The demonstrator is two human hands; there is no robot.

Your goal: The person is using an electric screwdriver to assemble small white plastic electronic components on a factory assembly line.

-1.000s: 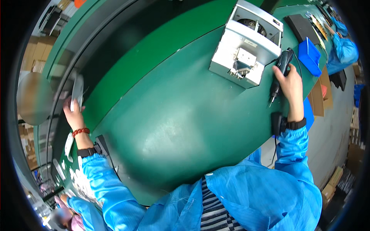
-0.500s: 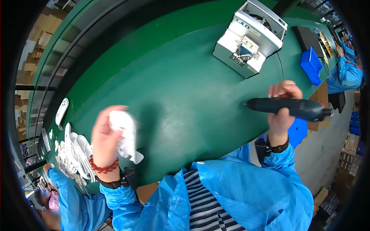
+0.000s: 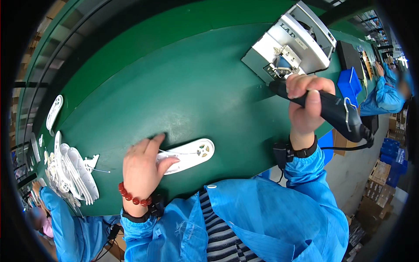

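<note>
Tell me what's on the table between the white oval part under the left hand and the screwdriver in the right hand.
Nothing: in the head view, only bare green table lies between the white oval part under the left hand and the black electric screwdriver in the right hand.

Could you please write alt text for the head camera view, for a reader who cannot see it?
A person in a blue smock presses the left hand on a white oval plastic part lying on a green table, while the right hand grips a black electric screwdriver near a grey screw feeder machine. More white parts are stacked at far left.
</note>
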